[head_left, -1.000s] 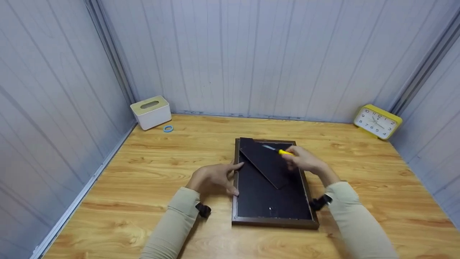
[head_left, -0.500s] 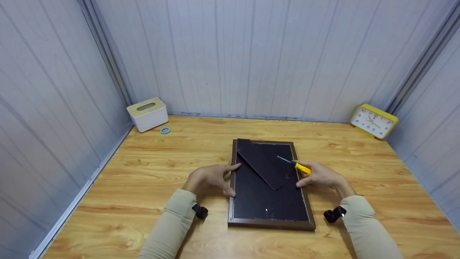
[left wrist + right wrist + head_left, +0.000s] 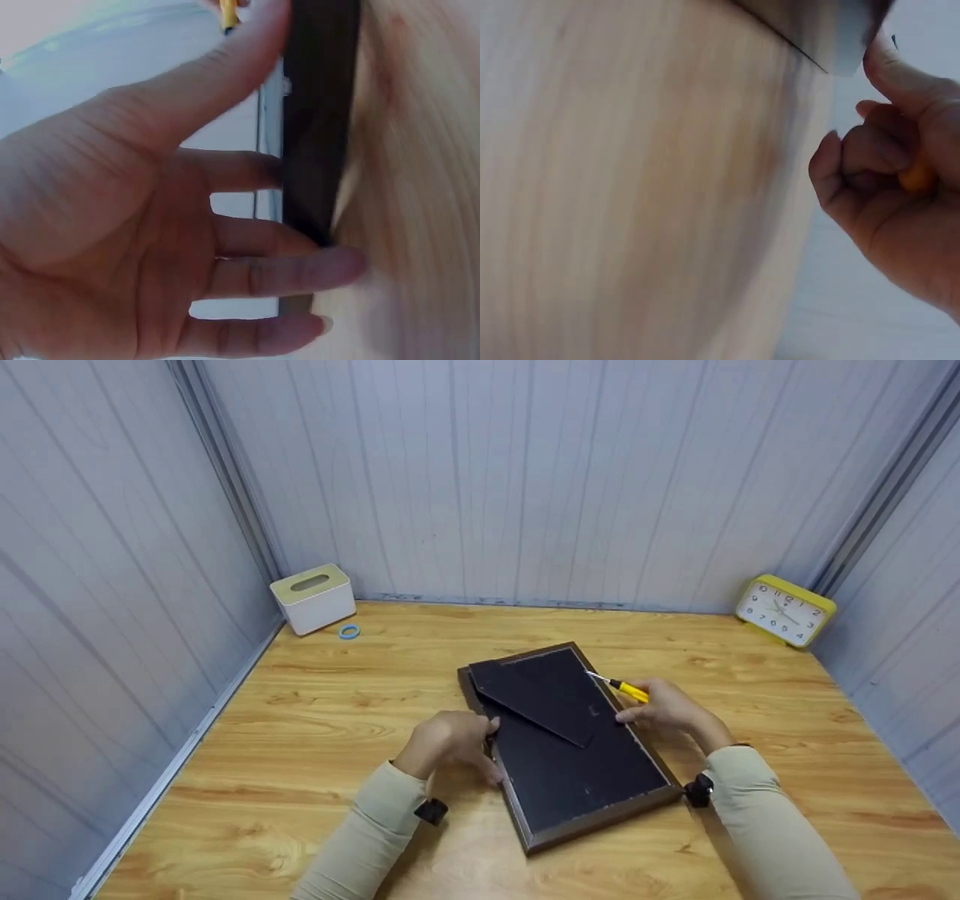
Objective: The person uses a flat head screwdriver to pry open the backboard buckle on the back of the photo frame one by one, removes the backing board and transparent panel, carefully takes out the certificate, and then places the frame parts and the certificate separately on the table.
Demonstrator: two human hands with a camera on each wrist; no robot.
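Note:
A picture frame (image 3: pixel 555 780) with a brown edge lies back side up on the table, turned at an angle. Its black easel leg (image 3: pixel 532 697) slants across the backing. At the frame's left edge, my left hand (image 3: pixel 454 742) grips with the thumb on one side and fingers reaching round the edge, as the left wrist view (image 3: pixel 157 210) also suggests. Curled fingers of my right hand (image 3: pixel 671 711) hold a screwdriver (image 3: pixel 630 691) with a yellow handle, while the thumb touches the frame's right edge. The screwdriver's thin metal shaft points toward the far right corner.
A white tissue box (image 3: pixel 315 604) stands at the back left, with a small blue ring (image 3: pixel 349 631) in front of it. A yellow alarm clock (image 3: pixel 786 611) leans in the back right corner. Pale panel walls enclose the wooden table.
The right hand came down to the frame's right edge, screwdriver still in its fingers. Then the frame turned counterclockwise between both hands, its far end swinging left and its near end right.

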